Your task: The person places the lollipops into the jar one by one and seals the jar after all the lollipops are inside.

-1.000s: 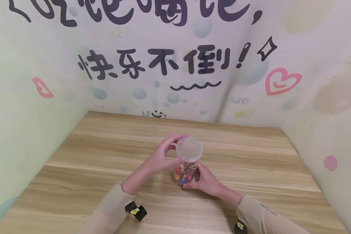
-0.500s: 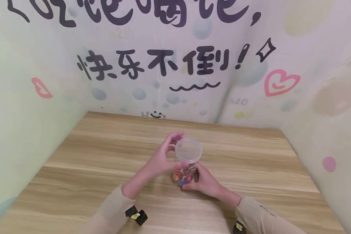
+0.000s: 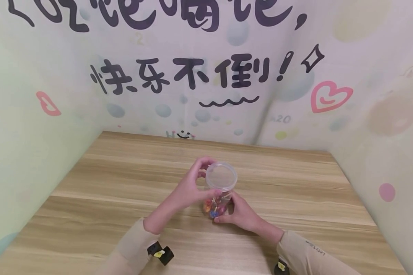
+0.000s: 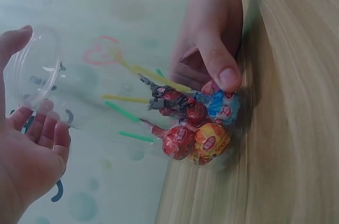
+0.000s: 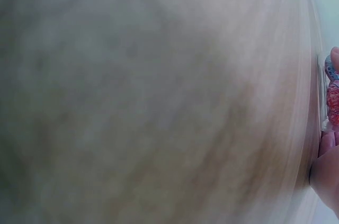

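Observation:
A clear plastic jar [image 3: 217, 206] stands upright on the wooden table, its round translucent lid [image 3: 221, 176] on top. My left hand [image 3: 189, 191] holds the lid from the left, thumb at the near rim and fingers curled behind. Low on the jar's right side, my right hand [image 3: 243, 215] grips the body between thumb and fingers. Wrapped lollipops [image 4: 209, 139] in red, orange and blue lie at the bottom inside, with yellow and green sticks [image 4: 140, 136] pointing toward the lid. In the right wrist view, only part of the right hand [image 5: 327, 173] shows at the edge.
The wood-grain table [image 3: 124, 175] reaches a printed back wall [image 3: 151, 114] with dark lettering. Pale side walls close it in at left and right. Black wrist devices [image 3: 161, 253] sit at both sleeves.
The left fingers lift off the lid's rim around half a second ago and settle back against it now; the left thumb is slightly farther right along the near rim. The right hand and jar hold still.

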Tool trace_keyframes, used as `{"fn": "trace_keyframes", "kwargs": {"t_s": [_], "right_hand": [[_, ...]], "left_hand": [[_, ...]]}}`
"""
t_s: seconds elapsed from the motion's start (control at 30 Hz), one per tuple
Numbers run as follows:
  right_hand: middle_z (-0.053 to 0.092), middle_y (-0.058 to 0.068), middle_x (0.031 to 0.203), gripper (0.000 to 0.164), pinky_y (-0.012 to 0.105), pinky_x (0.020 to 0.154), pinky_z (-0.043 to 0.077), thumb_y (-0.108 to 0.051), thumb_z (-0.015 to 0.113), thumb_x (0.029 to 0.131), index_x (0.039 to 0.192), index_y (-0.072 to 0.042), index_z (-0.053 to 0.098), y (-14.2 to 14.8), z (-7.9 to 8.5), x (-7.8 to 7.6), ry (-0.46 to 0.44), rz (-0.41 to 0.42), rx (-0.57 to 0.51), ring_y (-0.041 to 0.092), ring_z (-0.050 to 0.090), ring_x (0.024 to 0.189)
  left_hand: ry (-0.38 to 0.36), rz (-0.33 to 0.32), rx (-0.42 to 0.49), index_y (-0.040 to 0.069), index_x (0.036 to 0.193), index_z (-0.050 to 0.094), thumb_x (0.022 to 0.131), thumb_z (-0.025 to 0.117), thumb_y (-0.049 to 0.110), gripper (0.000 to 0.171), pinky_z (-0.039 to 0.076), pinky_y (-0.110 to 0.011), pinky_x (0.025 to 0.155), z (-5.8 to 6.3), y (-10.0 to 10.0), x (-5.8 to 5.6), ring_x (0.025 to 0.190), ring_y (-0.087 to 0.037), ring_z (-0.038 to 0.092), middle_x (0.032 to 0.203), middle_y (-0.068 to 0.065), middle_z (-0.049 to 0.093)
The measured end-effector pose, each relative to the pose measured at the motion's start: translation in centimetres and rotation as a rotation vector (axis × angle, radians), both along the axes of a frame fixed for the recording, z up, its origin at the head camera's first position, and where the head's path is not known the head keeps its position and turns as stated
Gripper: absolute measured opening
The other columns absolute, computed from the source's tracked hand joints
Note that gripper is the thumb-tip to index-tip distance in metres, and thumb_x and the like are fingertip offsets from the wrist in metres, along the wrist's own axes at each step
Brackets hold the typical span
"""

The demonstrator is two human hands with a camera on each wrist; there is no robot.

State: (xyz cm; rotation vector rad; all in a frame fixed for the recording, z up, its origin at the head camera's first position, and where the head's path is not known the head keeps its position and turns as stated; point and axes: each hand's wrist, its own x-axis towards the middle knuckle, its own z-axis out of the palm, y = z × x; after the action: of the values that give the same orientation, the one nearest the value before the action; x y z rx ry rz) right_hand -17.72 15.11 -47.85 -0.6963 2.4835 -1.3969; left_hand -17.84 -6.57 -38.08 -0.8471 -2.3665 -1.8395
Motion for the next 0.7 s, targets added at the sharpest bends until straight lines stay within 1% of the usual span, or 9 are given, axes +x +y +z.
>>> {"fn": "trace_keyframes", "kwargs": {"t_s": [0.13,0.23,0.37,0.43,0.57,0.7], "right_hand": [[0.058,-0.003,0.134,0.095,0.035,0.103,0.043,-0.027,0.090,0.069,0.148,-0.020,0.037,-0.1,0.0,0.0,-0.012,-0.004,-0.001,0.015,0.058,0.116],[0.054,-0.002,0.142,0.098,0.041,0.108,0.040,-0.027,0.090,0.069,0.150,-0.021,0.035,-0.1,0.0,0.0,-0.023,-0.008,-0.004,0.019,0.054,0.126],[0.054,-0.001,0.143,0.098,0.041,0.109,0.040,-0.028,0.090,0.068,0.149,-0.024,0.036,-0.2,0.1,0.0,-0.019,-0.013,0.000,0.020,0.054,0.128],[0.054,-0.001,0.142,0.098,0.040,0.109,0.041,-0.028,0.090,0.068,0.149,-0.023,0.036,-0.2,0.1,0.0,-0.014,-0.013,0.001,0.020,0.054,0.127],[0.054,0.000,0.143,0.100,0.042,0.108,0.041,-0.028,0.090,0.069,0.151,-0.018,0.034,-0.1,-0.1,0.0,-0.009,-0.007,0.001,0.021,0.054,0.127],[0.053,0.001,0.144,0.101,0.044,0.110,0.039,-0.029,0.090,0.069,0.151,-0.017,0.034,-0.1,-0.2,-0.1,-0.004,-0.004,-0.001,0.022,0.053,0.130]], "left_hand": [[0.008,-0.067,0.020,0.008,0.141,0.043,0.080,0.080,0.018,0.072,0.045,-0.048,0.102,-0.2,-0.4,-0.5,0.122,-0.029,0.048,0.136,-0.009,0.053],[0.001,-0.113,0.025,0.011,0.143,0.044,0.082,0.078,0.022,0.071,0.043,-0.051,0.103,-0.3,-0.7,-0.9,0.122,-0.027,0.046,0.137,-0.007,0.052],[0.010,-0.167,0.010,0.011,0.145,0.044,0.084,0.075,0.025,0.070,0.045,-0.047,0.102,-0.1,-1.1,-1.3,0.122,-0.026,0.048,0.140,-0.009,0.050],[0.023,-0.188,-0.002,0.011,0.146,0.044,0.085,0.072,0.026,0.070,0.046,-0.045,0.100,-0.1,-1.2,-1.4,0.122,-0.026,0.049,0.142,-0.011,0.048],[0.035,-0.210,-0.023,0.011,0.149,0.041,0.086,0.069,0.027,0.070,0.046,-0.046,0.100,0.1,-1.3,-1.5,0.122,-0.025,0.048,0.143,-0.013,0.046],[0.022,-0.186,-0.013,0.012,0.151,0.037,0.085,0.071,0.032,0.077,0.044,-0.048,0.103,-0.1,-1.2,-1.4,0.125,-0.024,0.046,0.145,-0.011,0.046]]}}
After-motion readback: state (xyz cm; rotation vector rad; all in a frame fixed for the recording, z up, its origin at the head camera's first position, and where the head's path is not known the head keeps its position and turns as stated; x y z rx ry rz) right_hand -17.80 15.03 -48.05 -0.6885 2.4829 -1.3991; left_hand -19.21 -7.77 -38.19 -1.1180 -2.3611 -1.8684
